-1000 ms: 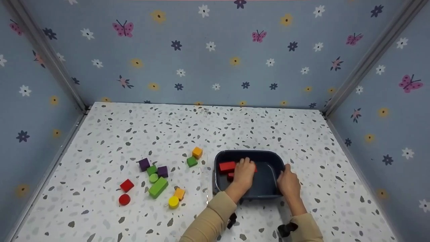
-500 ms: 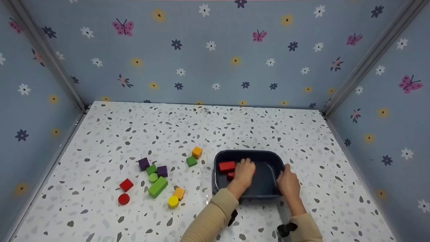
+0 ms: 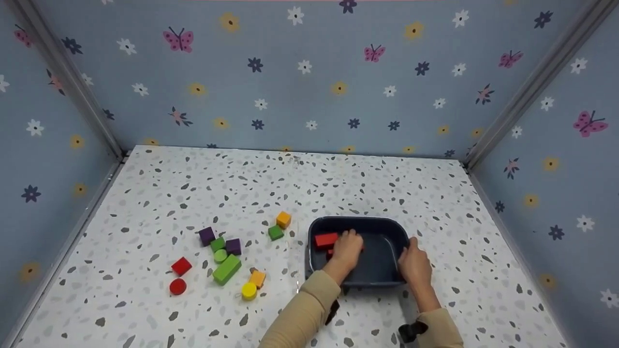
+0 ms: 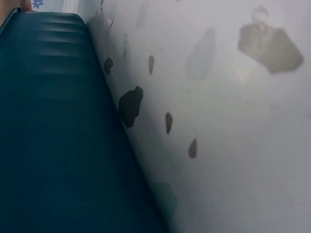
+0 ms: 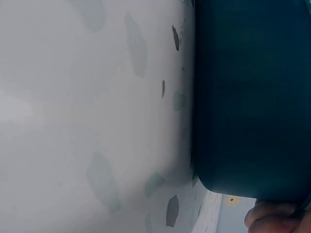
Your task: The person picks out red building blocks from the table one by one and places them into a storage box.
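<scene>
A dark navy plastic basin (image 3: 382, 258) stands right of centre in the head view. My left hand (image 3: 346, 250) reaches into it, fingers bent down around a red block (image 3: 362, 247) that peeks out on the hand's right side. Left of that hand lie a red rectangular block (image 3: 326, 240) and another red piece (image 3: 330, 253), partly covered. My right hand (image 3: 416, 266) grips the basin's right rim; its curled fingers (image 5: 271, 217) show low in the right wrist view. The left wrist view is mostly filled by the basin's outer wall (image 4: 58, 121).
Loose blocks lie left of the basin: purple cubes (image 3: 207, 236), a long light-green block (image 3: 227, 269), a red cube (image 3: 182, 266), a red disc (image 3: 178, 286), a yellow cylinder (image 3: 249, 291), an orange cube (image 3: 284, 220) and several others. Flowered panels (image 3: 309, 77) enclose the speckled table (image 3: 387, 188).
My left hand has shifted slightly left inside the basin, and the red bit at its right side has shifted with it. The right hand keeps its grip on the rim.
</scene>
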`<move>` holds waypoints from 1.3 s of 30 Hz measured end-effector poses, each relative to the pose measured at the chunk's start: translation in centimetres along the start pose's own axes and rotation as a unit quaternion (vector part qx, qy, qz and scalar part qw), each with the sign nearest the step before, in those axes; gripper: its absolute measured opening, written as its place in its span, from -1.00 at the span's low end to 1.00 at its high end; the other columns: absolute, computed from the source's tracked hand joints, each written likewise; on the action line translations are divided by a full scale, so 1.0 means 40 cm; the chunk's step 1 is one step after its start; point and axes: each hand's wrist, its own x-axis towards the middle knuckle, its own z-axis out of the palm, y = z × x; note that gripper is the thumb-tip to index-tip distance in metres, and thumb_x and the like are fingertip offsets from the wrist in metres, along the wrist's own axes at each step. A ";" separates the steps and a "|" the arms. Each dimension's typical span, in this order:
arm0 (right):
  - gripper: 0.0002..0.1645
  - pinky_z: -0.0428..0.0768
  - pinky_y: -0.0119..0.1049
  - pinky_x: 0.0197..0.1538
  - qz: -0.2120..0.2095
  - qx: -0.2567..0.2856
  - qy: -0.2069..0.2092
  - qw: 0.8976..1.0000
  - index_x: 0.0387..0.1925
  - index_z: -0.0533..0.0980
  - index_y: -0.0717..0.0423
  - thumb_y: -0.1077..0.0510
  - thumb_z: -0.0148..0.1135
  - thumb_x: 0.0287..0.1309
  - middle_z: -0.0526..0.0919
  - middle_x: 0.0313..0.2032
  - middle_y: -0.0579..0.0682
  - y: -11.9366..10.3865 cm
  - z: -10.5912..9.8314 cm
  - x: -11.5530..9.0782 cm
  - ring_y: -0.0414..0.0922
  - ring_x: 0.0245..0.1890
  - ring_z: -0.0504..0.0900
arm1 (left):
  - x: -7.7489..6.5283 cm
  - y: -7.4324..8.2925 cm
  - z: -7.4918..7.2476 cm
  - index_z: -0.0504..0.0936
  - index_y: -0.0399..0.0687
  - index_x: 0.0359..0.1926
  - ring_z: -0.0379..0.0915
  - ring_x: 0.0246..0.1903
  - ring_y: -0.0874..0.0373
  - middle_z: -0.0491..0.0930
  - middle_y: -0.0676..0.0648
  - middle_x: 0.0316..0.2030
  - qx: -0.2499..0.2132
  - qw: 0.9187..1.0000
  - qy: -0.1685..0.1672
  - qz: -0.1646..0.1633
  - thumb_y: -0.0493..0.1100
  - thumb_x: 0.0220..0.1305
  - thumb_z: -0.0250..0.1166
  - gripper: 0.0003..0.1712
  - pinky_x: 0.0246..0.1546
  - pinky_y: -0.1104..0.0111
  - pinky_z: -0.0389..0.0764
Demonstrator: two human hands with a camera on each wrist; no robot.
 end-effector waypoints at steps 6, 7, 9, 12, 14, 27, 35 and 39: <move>-0.72 0.41 0.01 -0.61 -0.008 0.001 0.003 1.000 -0.10 0.28 0.34 0.27 -0.07 0.15 0.52 -0.49 0.37 -0.001 0.000 -0.002 0.22 -0.54 0.54 | -0.002 0.000 -0.001 0.63 -0.05 -0.49 0.43 -0.35 0.07 0.50 -0.08 -0.38 0.000 1.000 -0.022 -0.002 -0.32 -0.04 0.28 -0.92 -0.45 0.32 0.52; -0.72 0.41 0.00 -0.61 -0.009 0.001 0.004 1.000 -0.11 0.28 0.34 0.27 -0.08 0.15 0.52 -0.50 0.36 -0.001 -0.001 -0.002 0.22 -0.54 0.54 | -0.002 0.001 -0.002 0.63 -0.05 -0.50 0.43 -0.35 0.07 0.50 -0.08 -0.39 0.001 1.000 -0.024 -0.001 -0.32 -0.03 0.27 -0.92 -0.45 0.32 0.52; -0.73 0.41 0.00 -0.61 -0.009 0.002 0.003 1.000 -0.12 0.28 0.35 0.28 -0.08 0.15 0.52 -0.49 0.36 -0.001 -0.002 -0.002 0.22 -0.54 0.53 | -0.001 0.003 -0.006 0.63 -0.06 -0.49 0.44 -0.36 0.08 0.51 -0.08 -0.39 0.004 1.000 -0.024 -0.001 -0.33 -0.01 0.24 -0.91 -0.43 0.32 0.52; -0.74 0.41 0.01 -0.59 -0.004 0.003 -0.002 1.000 -0.12 0.27 0.33 0.28 -0.08 0.15 0.52 -0.47 0.36 -0.001 -0.002 -0.001 0.22 -0.51 0.53 | -0.001 0.005 -0.012 0.64 -0.08 -0.44 0.44 -0.36 0.08 0.50 -0.08 -0.40 0.019 1.000 -0.011 0.003 -0.33 0.00 0.23 -0.90 -0.37 0.34 0.49; -0.73 0.41 0.02 -0.58 -0.001 0.003 -0.004 1.000 -0.11 0.27 0.33 0.27 -0.08 0.15 0.52 -0.46 0.36 -0.001 -0.002 -0.001 0.23 -0.51 0.53 | 0.000 0.008 -0.017 0.63 -0.12 -0.39 0.44 -0.36 0.09 0.49 -0.07 -0.40 0.029 1.000 -0.001 0.008 -0.33 0.00 0.22 -0.88 -0.34 0.35 0.48; -0.75 0.40 0.02 -0.59 -0.002 0.006 -0.009 1.000 -0.14 0.27 0.32 0.27 -0.08 0.14 0.52 -0.48 0.38 0.000 -0.005 0.000 0.24 -0.53 0.52 | -0.002 0.017 -0.075 0.54 -0.14 -0.28 0.42 -0.32 0.10 0.48 -0.06 -0.35 0.023 0.999 0.045 -0.009 -0.23 -0.11 0.34 -0.72 -0.35 0.33 0.45; -0.74 0.40 0.03 -0.62 -0.011 0.007 0.000 1.000 -0.14 0.27 0.34 0.29 -0.08 0.13 0.51 -0.51 0.38 0.001 -0.007 -0.002 0.25 -0.55 0.52 | -0.029 0.000 -0.115 0.48 -0.15 -0.33 0.41 -0.37 0.08 0.46 -0.07 -0.38 -0.001 0.995 0.103 0.004 -0.19 -0.15 0.38 -0.68 -0.42 0.33 0.43; -0.71 0.41 0.02 -0.59 -0.004 0.006 -0.009 1.000 -0.09 0.26 0.35 0.29 -0.09 0.14 0.51 -0.47 0.39 -0.002 -0.007 -0.002 0.24 -0.52 0.52 | -0.046 -0.013 -0.132 0.48 -0.15 -0.35 0.41 -0.39 0.08 0.46 -0.06 -0.41 -0.005 0.991 0.131 0.013 -0.20 -0.13 0.36 -0.72 -0.44 0.32 0.43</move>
